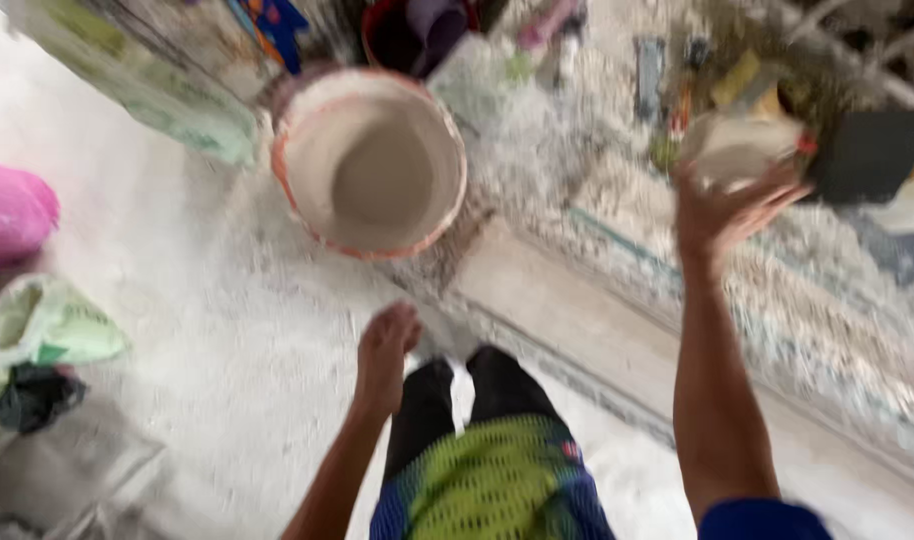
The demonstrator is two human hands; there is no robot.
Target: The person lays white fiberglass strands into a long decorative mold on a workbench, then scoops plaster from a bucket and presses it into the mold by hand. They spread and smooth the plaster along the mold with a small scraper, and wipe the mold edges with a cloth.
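Small whitish bowl sits in the right hand — fingers curled up around its underside, raised over a rubble-strewn ledge. Left hand hangs lower, loosely closed and holding nothing, above the dusty floor. Big plaster-coated bucket stands well apart from the bowl, beyond the left hand — blurred bags lie far left

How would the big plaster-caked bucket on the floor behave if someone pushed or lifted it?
The bucket looks wide and squat, so it would probably slide rather than tip. Its inside seems crusted white with nothing loose in it, so it is likely fairly light. The dusty floor may let it skid easily. Blur limits certainty.
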